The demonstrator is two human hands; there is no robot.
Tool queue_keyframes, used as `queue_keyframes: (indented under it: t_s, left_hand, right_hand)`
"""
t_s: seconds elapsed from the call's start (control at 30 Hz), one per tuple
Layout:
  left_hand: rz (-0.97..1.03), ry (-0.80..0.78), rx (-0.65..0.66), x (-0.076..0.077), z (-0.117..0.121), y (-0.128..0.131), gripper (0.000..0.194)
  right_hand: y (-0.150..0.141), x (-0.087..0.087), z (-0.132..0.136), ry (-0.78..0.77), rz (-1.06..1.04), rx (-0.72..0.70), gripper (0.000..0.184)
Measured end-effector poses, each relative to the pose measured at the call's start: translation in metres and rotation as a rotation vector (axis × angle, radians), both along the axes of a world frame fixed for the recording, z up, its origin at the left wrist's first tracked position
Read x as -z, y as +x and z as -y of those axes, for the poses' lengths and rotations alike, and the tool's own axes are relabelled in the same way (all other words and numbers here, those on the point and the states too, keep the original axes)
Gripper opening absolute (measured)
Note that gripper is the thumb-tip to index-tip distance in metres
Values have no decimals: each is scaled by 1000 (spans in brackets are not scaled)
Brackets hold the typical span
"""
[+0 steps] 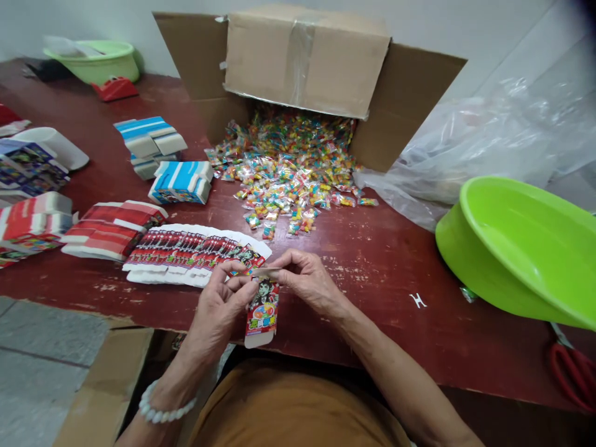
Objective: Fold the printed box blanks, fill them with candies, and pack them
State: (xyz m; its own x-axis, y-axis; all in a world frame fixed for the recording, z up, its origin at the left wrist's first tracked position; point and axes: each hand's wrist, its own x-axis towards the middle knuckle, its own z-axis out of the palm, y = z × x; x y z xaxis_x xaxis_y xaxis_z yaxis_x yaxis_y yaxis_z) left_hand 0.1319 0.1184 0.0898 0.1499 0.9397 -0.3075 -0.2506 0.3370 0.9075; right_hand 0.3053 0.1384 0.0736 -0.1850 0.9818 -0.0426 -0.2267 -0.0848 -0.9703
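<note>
A small printed candy box (263, 310) with a cartoon figure hangs between my hands at the table's front edge, its lower flap sticking out. My left hand (226, 298) pinches its upper left side. At its top end my right hand (305, 279) grips the flap between thumb and fingers. Just beyond my left hand lies a fanned row of flat red cartons (186, 251) with white flaps. Behind my hands, wrapped colourful candies (298, 167) spill out of a large cardboard box (261, 59) tipped open toward me.
Stacks of red cartons (114, 226) and blue cartons (181, 180) stand to the left. A green basin (521, 248) is at the right, with red-handled scissors (570, 366) below it. Clear plastic sheeting (484, 136) lies behind it. A red tape dispenser (115, 90) sits back left.
</note>
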Motion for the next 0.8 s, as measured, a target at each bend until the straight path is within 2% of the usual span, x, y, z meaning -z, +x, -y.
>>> queue_keyframes:
  t_s: [0.1,0.2,0.3,0.37,0.47,0.57,0.67,0.73,0.8]
  left_hand:
    - [113,-216,128,0,5,3,51]
    - [149,-334,166,1,9,4,57]
    - [112,-306,144,5,8,4,58]
    - [68,-246,148,8,6,5,62]
    - [19,-201,150,13,6,6,70]
    - [4,-188,164,16,7,7,77]
    - [12,-153,148,18,7,7,82]
    - [15,-168,138,19,6,7,86]
    - [0,-187,134,19,4,6,90]
  right_hand:
    - [-4,1,3,106,95,40,21]
    - [-3,1,3,209,297,13,24]
    - [-1,-1,1,123,389,-17,26]
    - [2,-4,0,50,379,-75,20]
    - [5,-9,-5,27,347,-139,17]
    - [8,-12,-8,-3,351,-96,15]
    - [8,-14,-8,50,343,-60,14]
    - [7,-14,-6,131,299,-70,12]
    - [6,-12,-3,143,254,-86,10]
